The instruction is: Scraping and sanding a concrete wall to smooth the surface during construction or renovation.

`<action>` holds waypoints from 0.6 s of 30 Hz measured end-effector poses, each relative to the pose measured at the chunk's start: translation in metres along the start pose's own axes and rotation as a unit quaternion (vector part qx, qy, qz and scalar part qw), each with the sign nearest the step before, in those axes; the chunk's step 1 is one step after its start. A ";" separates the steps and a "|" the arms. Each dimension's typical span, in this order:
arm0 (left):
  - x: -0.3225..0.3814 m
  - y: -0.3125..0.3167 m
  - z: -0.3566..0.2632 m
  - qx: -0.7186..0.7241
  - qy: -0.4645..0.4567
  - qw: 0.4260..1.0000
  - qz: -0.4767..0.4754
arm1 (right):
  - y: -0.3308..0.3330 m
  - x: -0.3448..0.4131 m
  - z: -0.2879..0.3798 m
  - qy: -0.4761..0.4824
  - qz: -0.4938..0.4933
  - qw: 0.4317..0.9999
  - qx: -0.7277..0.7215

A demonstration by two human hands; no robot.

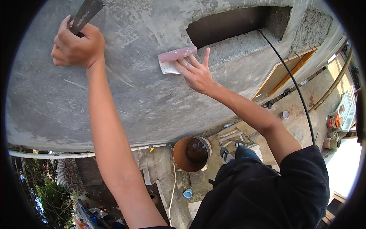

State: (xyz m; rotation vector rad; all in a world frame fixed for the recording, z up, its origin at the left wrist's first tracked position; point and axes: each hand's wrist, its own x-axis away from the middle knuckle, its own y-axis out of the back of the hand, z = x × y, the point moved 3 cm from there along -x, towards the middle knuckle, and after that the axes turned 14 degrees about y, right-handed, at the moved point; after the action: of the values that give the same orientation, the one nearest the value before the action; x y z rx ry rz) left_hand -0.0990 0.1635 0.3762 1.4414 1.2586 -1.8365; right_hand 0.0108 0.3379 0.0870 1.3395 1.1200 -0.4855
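My left hand (pixel 78 43) is closed around a dark, tapered flat bar (pixel 87 15). The bar's upper end runs out of the picture, so I cannot tell what it belongs to. Under the fingers of my right hand (pixel 197 71) lies a curled sheet of sandpaper (pixel 177 55), pinkish on one face and white on the other. It is held against the grey cement-plastered wall (pixel 137 94), just below the left corner of a rectangular opening (pixel 228 24). My right thumb and little finger cannot both be made out; one finger sticks up, apart from the sheet.
A black cable (pixel 294 74) hangs out of the opening past my right arm. Below stand a large rusty drum (pixel 183 156), a small blue tub (pixel 188 193) and a wooden step (pixel 230 136) by my feet. A white pipe (pixel 57 155) runs along the wall's base.
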 end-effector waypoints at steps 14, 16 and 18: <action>0.000 -0.001 0.002 -0.025 -0.022 0.999 -0.023 | 0.013 -0.009 0.000 -0.065 -0.044 0.996 -0.042; 0.001 0.000 0.001 -0.029 -0.015 0.999 -0.019 | 0.013 -0.020 0.009 -0.078 -0.066 0.992 -0.077; 0.002 0.001 0.001 -0.028 -0.013 0.999 -0.023 | 0.001 0.004 0.021 -0.047 -0.034 0.996 -0.074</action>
State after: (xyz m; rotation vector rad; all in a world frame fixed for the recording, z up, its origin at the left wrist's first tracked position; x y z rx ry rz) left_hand -0.0994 0.1620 0.3738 1.3644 1.3299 -1.8306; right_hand 0.0216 0.3198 0.0808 1.1409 1.1059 -0.5003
